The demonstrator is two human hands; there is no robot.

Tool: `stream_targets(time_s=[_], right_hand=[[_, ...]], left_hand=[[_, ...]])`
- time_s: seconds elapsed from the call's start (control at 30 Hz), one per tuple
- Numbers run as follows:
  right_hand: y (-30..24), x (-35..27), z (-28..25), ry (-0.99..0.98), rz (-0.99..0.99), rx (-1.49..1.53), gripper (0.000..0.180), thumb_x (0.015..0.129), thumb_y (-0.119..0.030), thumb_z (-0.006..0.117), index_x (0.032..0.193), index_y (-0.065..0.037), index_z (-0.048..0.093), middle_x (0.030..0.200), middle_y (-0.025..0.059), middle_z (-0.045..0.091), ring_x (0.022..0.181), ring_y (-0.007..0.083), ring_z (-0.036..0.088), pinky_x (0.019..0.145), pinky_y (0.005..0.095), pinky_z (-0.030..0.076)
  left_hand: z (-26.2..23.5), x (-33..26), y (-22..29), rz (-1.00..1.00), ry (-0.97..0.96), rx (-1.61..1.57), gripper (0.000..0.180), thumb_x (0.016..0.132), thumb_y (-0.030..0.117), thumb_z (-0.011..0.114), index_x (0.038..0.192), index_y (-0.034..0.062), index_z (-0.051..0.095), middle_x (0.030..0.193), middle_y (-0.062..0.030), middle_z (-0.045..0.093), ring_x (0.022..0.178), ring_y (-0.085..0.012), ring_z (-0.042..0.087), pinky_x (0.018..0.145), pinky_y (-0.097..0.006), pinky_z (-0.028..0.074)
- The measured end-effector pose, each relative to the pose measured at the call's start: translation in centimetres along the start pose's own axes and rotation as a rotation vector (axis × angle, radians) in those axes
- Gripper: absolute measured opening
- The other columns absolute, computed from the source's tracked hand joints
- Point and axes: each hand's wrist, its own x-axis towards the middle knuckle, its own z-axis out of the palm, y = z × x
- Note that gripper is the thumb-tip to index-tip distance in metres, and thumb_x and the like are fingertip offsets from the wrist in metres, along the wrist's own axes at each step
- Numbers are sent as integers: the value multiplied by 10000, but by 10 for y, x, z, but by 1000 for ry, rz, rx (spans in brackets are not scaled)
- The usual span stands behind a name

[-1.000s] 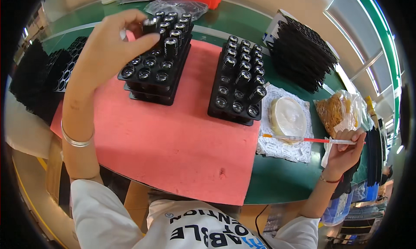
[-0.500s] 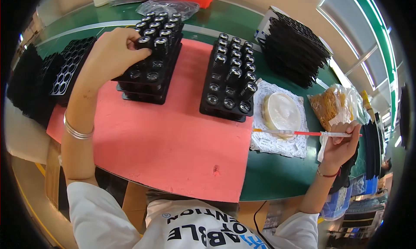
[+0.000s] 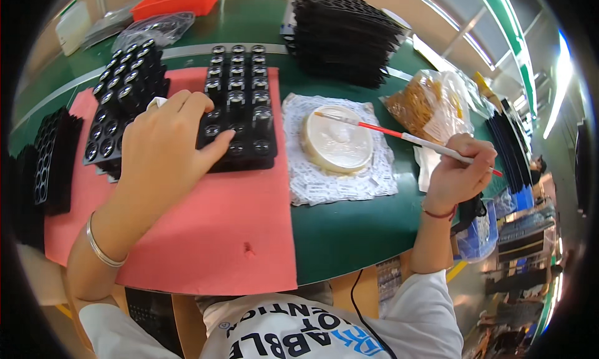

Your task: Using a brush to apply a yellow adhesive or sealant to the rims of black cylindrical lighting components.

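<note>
My left hand reaches over the left edge of a black tray filled with rows of shiny dark cylinders. Its thumb and forefinger are spread apart beside the front rows; nothing shows between them, and the other fingers are partly hidden. A small pale bit shows by the fingers, too unclear to name. On the right, my right hand grips a thin paintbrush with a red and white handle. The brush tip is above a round white dish, which rests on a printed paper sheet.
A second black tray of cylinders stands left on the pink mat. Stacked black trays are at the back, others far left. A bag of tan bits, a red bin and clear plastic lie around.
My left hand has left the left tray for the right one. The paintbrush tip has moved over the middle of the dish. The whole view has shifted to the right.
</note>
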Motion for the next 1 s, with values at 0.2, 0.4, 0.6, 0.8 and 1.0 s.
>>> stream_targets(time_s=[0.2,0.4,0.6,0.8,1.0], right_hand=[[-2,-2,-13,-88,-120,-15,404,903,-302,396,621,-18,449,464,57,435,392,115,409,382,213,289],[-2,-3,-16,-145,-139,-19,383,885,-286,441,625,-7,477,516,65,487,411,107,410,404,216,293],[2,-6,-17,-219,-95,-64,380,883,-263,446,607,-4,482,533,64,496,423,105,416,419,219,303],[7,-6,-12,-194,-19,-18,408,914,-239,371,592,-11,478,518,55,473,409,86,404,407,212,290],[11,-2,-1,25,307,-69,419,917,-286,372,584,-42,442,496,32,439,392,65,373,384,190,263]], left_hand=[[24,20,5,-69,-137,9,232,645,227,670,753,56,556,583,-44,485,573,-224,500,526,-334,394],[30,26,5,-187,-215,-51,208,650,208,662,755,73,544,706,-44,554,665,-233,546,576,-337,435],[2,18,20,27,-16,-167,228,604,92,656,774,70,506,734,-47,532,644,-238,521,570,-293,423],[3,-35,29,-80,-397,-766,287,545,32,691,759,58,501,801,-31,571,458,-63,405,419,-185,348],[19,-47,25,-416,-635,-1098,280,608,50,685,816,58,499,720,36,544,472,11,360,410,-153,273]])
